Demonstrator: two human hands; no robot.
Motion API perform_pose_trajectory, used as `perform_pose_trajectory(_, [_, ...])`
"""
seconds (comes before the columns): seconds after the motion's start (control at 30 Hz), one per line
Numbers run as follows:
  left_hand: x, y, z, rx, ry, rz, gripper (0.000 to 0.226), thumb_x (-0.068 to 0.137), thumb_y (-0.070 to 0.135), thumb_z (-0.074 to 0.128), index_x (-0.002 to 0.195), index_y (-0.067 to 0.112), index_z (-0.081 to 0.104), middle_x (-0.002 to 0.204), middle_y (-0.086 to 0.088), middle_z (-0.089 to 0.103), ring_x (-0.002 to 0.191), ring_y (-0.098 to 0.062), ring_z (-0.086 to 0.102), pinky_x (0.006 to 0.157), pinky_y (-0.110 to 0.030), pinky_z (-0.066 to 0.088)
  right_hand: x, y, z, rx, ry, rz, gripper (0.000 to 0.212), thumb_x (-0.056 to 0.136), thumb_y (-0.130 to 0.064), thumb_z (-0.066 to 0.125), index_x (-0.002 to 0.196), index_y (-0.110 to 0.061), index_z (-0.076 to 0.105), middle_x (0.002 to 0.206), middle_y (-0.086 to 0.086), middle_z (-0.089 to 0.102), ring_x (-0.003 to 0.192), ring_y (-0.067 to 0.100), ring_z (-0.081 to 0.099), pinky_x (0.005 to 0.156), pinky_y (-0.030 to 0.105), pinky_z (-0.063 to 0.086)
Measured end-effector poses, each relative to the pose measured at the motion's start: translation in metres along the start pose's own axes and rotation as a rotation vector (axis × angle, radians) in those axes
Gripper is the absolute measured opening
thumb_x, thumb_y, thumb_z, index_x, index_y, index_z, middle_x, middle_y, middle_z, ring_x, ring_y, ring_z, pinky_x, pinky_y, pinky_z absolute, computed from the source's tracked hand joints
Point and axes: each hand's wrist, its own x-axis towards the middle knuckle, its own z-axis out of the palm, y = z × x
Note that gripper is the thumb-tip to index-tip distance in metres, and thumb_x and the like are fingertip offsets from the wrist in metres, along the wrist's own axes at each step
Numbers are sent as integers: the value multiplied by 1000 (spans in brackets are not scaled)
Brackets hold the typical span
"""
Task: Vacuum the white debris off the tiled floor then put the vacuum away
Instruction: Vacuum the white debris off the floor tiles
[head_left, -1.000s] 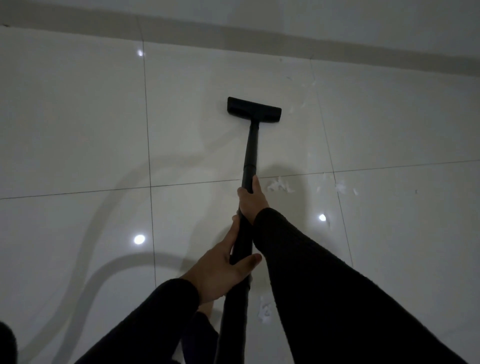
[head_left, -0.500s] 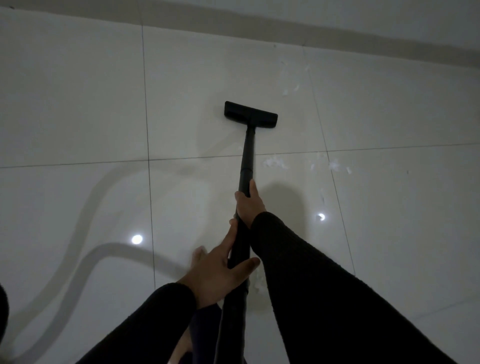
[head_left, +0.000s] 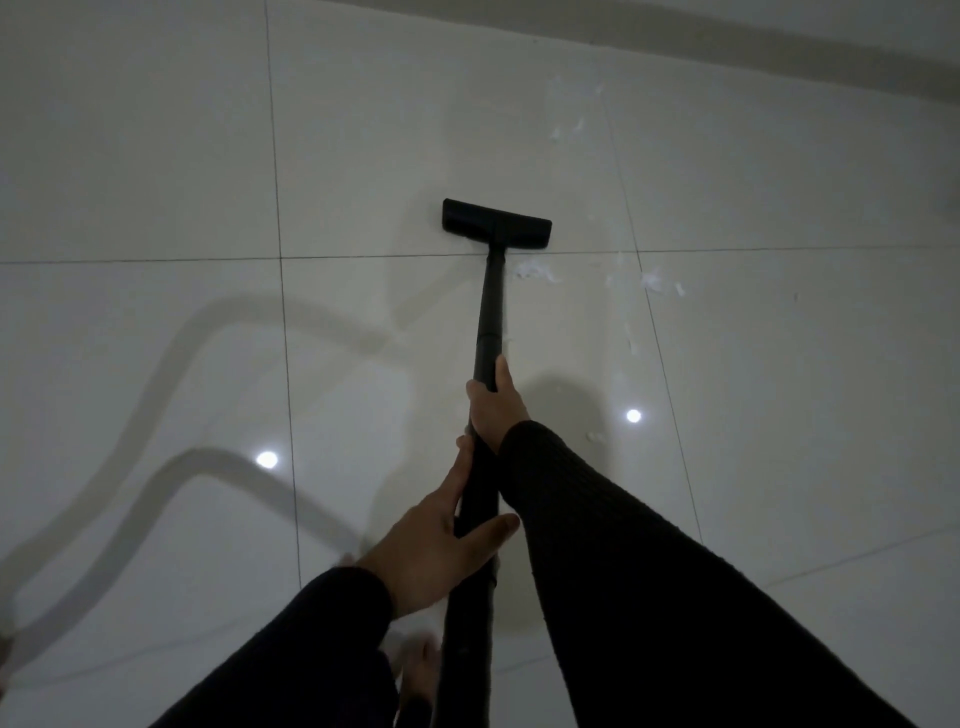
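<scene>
A black vacuum wand (head_left: 488, 312) runs from me out to a flat black floor head (head_left: 496, 224) resting on the pale tiled floor (head_left: 156, 156). My right hand (head_left: 493, 402) grips the wand further out; my left hand (head_left: 436, 551) grips it lower, nearer my body. White debris (head_left: 537, 271) lies just right of the wand behind the head. More white scraps (head_left: 657, 283) sit further right, and a fainter patch (head_left: 569, 127) lies beyond the head near the wall.
The wall's base strip (head_left: 779, 47) runs along the far side. Curved hose shadows (head_left: 208, 332) cross the floor on the left. Two lamp reflections (head_left: 266, 459) shine on the tiles. A bare foot (head_left: 421, 670) shows beneath my arms.
The floor head has drawn back toward me, from the far tile to the grout line. The debris near the wand is now beside the head's rear. Both hands keep their grip.
</scene>
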Motion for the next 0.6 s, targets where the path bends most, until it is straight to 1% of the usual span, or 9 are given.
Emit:
perform_pose_trajectory(0.1, [-3, -4, 12, 6, -12, -4, 89, 79, 54, 56, 138, 60, -10, 92, 6, 61, 78, -11, 67, 85, -35, 57, -4, 12, -5, 11, 3, -5, 66, 97, -33, 38, 151, -40, 2, 137, 11, 50, 98, 28, 60, 91, 41, 49])
perform_pose_trajectory(0.2, [-6, -6, 23, -1, -14, -6, 86, 84, 51, 56, 138, 60, -10, 94, 5, 63, 80, -12, 69, 86, -37, 56, -9, 22, -6, 7, 1, -11, 67, 95, -34, 39, 151, -41, 3, 131, 13, 55, 99, 32, 62, 94, 48, 50])
perform_pose_trajectory(0.27, [-10, -9, 32, 4, -19, -15, 85, 85, 50, 56, 138, 59, -11, 97, 5, 64, 81, -11, 69, 87, -38, 56, -13, 29, -9, 13, 3, -14, 67, 94, -35, 39, 151, -41, 3, 128, 14, 56, 100, 33, 63, 94, 49, 50])
perform_pose_trajectory(0.37, [-18, -10, 44, 18, -8, -15, 85, 84, 52, 55, 137, 61, -11, 110, 4, 66, 85, -11, 69, 89, -38, 55, -22, 41, -12, 9, 9, -14, 66, 96, -35, 39, 151, -40, 3, 128, 14, 57, 101, 32, 63, 93, 48, 51])
perform_pose_trajectory(0.43, [-22, -11, 50, 41, 9, -34, 85, 86, 51, 55, 138, 59, -12, 114, 6, 65, 87, -9, 69, 89, -35, 55, -25, 45, -14, 25, 2, -13, 66, 96, -35, 39, 151, -40, 3, 128, 14, 56, 100, 33, 63, 93, 48, 52])
perform_pose_trajectory(0.53, [-27, -11, 55, 71, 12, -49, 85, 88, 49, 54, 140, 55, -12, 100, 6, 66, 84, -8, 69, 86, -30, 55, -29, 53, -16, 27, 11, -18, 66, 96, -35, 39, 152, -39, 4, 131, 13, 55, 100, 33, 63, 93, 48, 51])
perform_pose_trajectory(0.57, [-28, -11, 57, 79, 10, -48, 85, 88, 50, 53, 141, 54, -12, 97, 6, 65, 84, -7, 68, 85, -26, 55, -29, 56, -17, 19, 15, -20, 66, 96, -34, 39, 152, -38, 4, 131, 12, 55, 100, 32, 62, 93, 47, 51])
perform_pose_trajectory(0.6, [-28, -12, 59, 97, 11, -50, 84, 88, 50, 52, 141, 53, -13, 99, 6, 64, 83, -5, 68, 82, -19, 54, -29, 59, -18, 18, 18, -21, 66, 97, -34, 38, 152, -38, 3, 131, 12, 55, 99, 32, 62, 93, 46, 51])
